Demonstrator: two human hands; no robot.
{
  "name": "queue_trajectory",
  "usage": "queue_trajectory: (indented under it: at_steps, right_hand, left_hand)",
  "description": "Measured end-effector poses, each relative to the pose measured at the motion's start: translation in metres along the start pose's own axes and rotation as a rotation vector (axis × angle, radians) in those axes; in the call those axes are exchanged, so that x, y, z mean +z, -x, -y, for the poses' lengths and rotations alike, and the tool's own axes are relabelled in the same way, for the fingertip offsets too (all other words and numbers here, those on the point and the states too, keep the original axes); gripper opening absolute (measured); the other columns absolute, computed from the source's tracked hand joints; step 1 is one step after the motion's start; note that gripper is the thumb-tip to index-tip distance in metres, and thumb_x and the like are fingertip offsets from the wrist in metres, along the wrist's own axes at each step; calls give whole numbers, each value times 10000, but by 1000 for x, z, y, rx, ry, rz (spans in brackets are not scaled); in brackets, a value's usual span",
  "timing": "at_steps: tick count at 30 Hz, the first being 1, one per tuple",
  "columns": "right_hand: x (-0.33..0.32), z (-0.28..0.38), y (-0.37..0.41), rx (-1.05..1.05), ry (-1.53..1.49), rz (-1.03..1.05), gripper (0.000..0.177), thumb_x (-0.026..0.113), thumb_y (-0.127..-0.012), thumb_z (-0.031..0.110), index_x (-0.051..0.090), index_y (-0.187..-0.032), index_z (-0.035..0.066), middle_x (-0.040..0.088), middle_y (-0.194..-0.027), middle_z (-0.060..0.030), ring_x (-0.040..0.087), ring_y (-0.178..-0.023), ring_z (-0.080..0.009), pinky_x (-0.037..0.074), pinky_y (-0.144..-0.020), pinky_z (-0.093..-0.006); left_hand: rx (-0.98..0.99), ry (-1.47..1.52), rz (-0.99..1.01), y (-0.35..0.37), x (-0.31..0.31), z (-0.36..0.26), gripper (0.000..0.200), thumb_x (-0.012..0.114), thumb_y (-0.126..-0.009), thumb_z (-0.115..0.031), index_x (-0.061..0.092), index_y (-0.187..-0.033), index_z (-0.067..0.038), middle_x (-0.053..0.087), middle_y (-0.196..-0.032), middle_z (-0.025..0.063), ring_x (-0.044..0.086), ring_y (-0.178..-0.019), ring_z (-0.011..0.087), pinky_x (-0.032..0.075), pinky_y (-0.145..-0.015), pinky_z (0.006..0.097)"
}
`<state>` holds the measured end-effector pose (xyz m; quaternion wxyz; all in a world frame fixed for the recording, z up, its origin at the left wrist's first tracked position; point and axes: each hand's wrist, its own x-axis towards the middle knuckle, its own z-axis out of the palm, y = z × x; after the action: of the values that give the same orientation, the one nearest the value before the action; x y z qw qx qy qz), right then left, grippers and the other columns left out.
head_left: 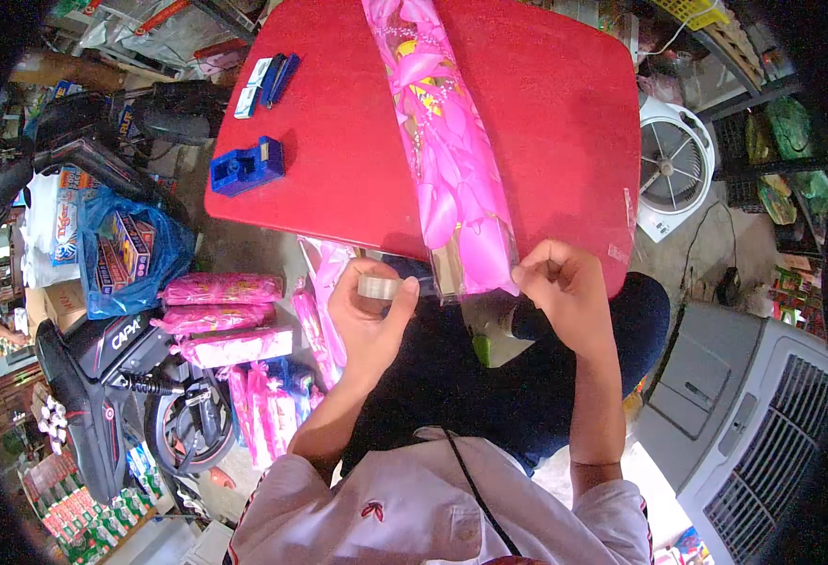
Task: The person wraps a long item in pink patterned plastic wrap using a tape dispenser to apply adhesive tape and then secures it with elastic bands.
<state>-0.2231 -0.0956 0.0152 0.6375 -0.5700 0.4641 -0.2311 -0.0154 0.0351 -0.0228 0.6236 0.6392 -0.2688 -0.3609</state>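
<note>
A long pink flower bouquet in clear wrapping lies lengthwise on the red table, its lower end jutting past the near edge. My left hand is closed around a roll of clear tape, left of that end. At the bouquet's lower right corner is my right hand, thumb and forefinger pinched together. Whether it grips the wrapping or a strip of tape is too fine to make out. A blue tape dispenser and a blue stapler beside a small white box rest on the table's left side.
Several pink wrapped bundles are stacked at the left, near a motorbike and a blue plastic bag. To the right stand a white fan and a grey air cooler. My legs are under the table's near edge.
</note>
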Motion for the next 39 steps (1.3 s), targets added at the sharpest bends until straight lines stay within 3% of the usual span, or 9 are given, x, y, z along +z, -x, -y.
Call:
queue_trajectory:
  at_steps: [19, 31, 39]
  right_hand:
    - [-2, -6, -2, -31, 69, 31, 128, 757, -911, 103, 682, -836, 29, 591, -710, 67, 487, -658, -6, 363, -569, -224]
    - [-5, -4, -2, 32, 32, 57, 136, 754, -931, 106, 683, -847, 27, 607, -715, 65, 506, -655, -16, 383, -580, -226]
    - [-32, -8, 2, 42, 77, 45, 152, 738, -957, 140, 685, -872, 25, 645, -739, 34, 551, -670, -37, 435, -597, -243]
  left_hand:
    - [-22, 18, 10, 1, 4, 9, 197, 767, -926, -47, 579, -979, -20, 607, -819, 17, 575, -671, 76, 490, -558, 237]
    - [-94, -68, 1, 3, 5, 16, 225, 792, -929, -116, 598, -1001, -28, 603, -875, -14, 570, -810, 58, 477, -683, 233]
    - [-138, 2, 52, 6, 5, 17, 189, 760, -954, -105, 599, -1007, -23, 611, -839, -11, 571, -700, 55, 481, -612, 227]
